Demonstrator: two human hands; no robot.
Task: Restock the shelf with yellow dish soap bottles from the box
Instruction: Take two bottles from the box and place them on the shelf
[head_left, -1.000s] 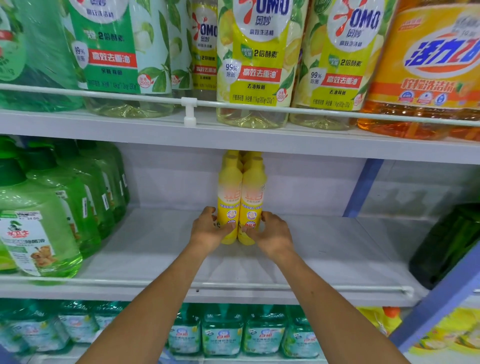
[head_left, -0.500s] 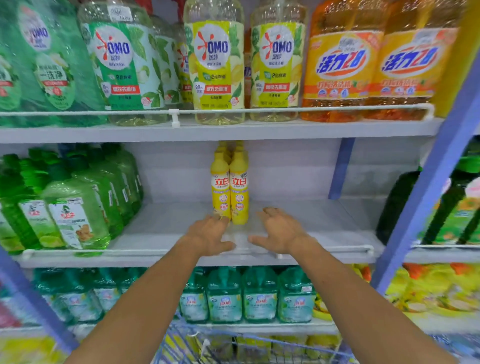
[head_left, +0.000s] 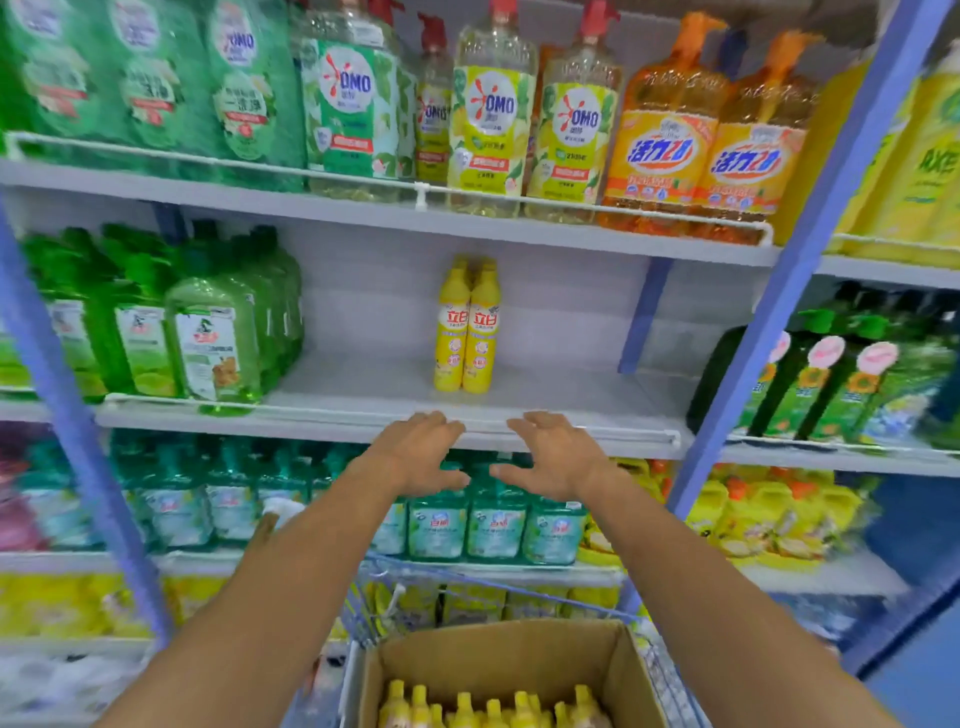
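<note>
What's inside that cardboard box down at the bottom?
The cardboard box holds yellow dish soap bottles standing upright, caps up. Their lower bodies and the box floor cannot be seen; the picture ends there.

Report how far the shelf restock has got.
Done: a small group of yellow bottles stands upright, paired side by side, midway along the middle shelf. In hand: nothing; the left hand and right hand hover open in front of the shelf's edge. Left: the box below shows many yellow caps, and bare shelf lies on both sides of the group.
</note>
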